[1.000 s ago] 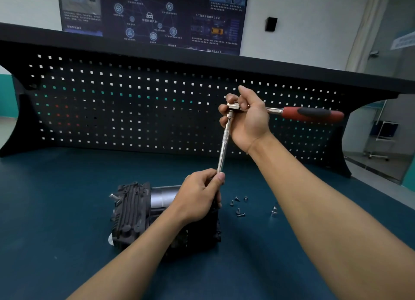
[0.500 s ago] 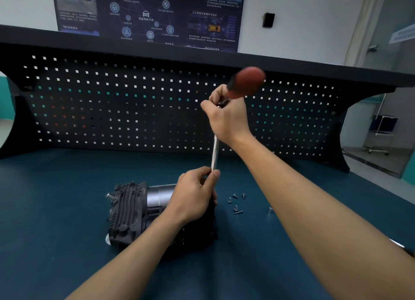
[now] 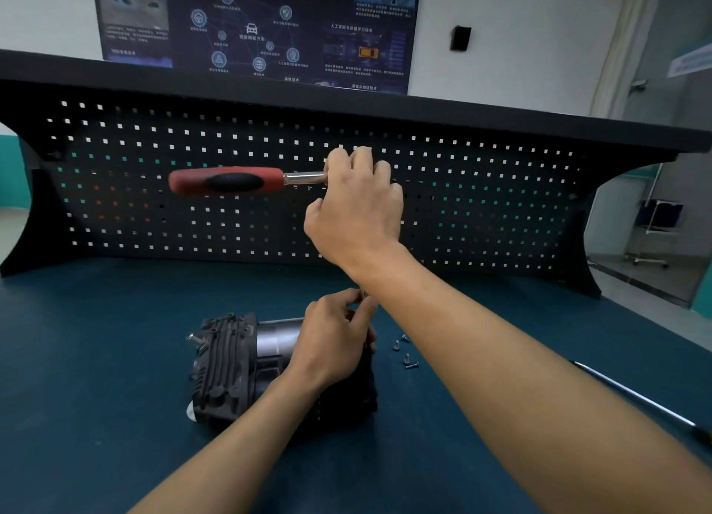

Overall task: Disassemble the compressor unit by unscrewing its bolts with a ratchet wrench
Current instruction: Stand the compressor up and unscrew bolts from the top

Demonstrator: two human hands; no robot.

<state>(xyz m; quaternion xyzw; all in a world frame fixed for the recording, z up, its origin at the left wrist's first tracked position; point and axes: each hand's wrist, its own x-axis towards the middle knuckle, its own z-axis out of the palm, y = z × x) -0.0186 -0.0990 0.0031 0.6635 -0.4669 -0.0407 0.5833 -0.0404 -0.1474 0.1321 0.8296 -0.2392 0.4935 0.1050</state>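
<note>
Our right hand (image 3: 356, 209) grips the ratchet wrench (image 3: 227, 181) at its head, handle pointing left; our left hand (image 3: 333, 342) pinches its extension bar (image 3: 362, 294) above the compressor unit (image 3: 231, 359).

The right arm runs bare from the lower right of the frame up to the centre; the right hand (image 3: 356, 205) is raised, its back toward the camera, fingers curled over the head of the ratchet wrench (image 3: 239, 180); the left arm rises bare from the bottom edge, left of centre; the left hand (image 3: 333, 340) sits just below the right wrist, thumb and fingertips pinched on a thin shaft (image 3: 363, 297) that is mostly hidden; the two hands do not touch.
</note>
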